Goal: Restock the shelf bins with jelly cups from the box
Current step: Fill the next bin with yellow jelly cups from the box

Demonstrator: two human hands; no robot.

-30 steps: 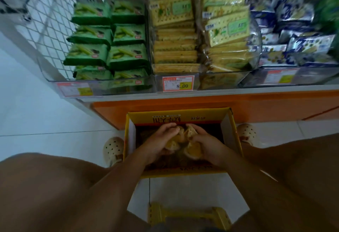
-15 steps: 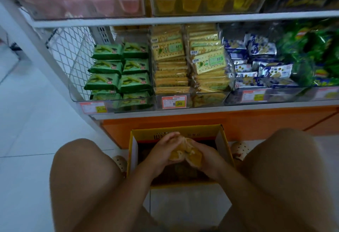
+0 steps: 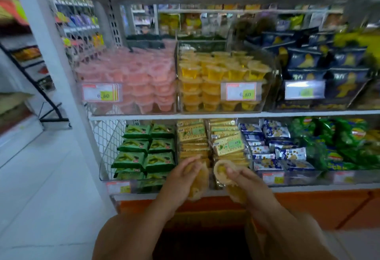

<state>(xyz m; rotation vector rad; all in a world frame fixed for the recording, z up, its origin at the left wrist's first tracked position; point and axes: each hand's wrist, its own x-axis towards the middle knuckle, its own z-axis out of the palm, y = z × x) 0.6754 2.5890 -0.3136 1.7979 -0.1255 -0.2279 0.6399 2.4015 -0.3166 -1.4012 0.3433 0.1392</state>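
- Now level with the lower shelf (image 3: pixel 308 186), both hands side by side, close together, contact between them not clear.
- Left hand (image 3: pixel 181 179) with fingers curled round a blurred clutch of yellow jelly cups (image 3: pixel 200 179), thumb on top.
- Right hand (image 3: pixel 246 179) likewise gripping cups: one, the top cup (image 3: pixel 220 172), with its round lid turned toward the camera, and at least one more lower down against the palm.
- Number of cups in either hand: cannot tell, too blurred.
- Below the hands, between the bare legs (image 3: pixel 123 237), the box (image 3: pixel 205 217): yellow flap in view, inside dark, contents not readable.
- Above the hands, on the middle shelf, a clear yellow bin (image 3: pixel 265 100) stacked with yellow cups, with a tag (image 3: pixel 240 93) reading 6.60 on its front.
- Just left of it and touching, a pink bin (image 3: pixel 102 108) packed with pink cups, also tagged 6.60.
- Right of the yellow bin, dark blue bags (image 3: pixel 329 64).
- Behind the hands on the lower shelf, left to right: green packs (image 3: pixel 144 150), cracker packs (image 3: pixel 193 134), blue-and-white packs (image 3: pixel 273 146), green crisp bags (image 3: pixel 339 140).
- Held cups directly in front of the cracker packs, well below the yellow bin.
- Far left, beyond the white upright (image 3: pixel 61 87), pale floor (image 3: pixel 41 187) and a black stand (image 3: pixel 47 99).
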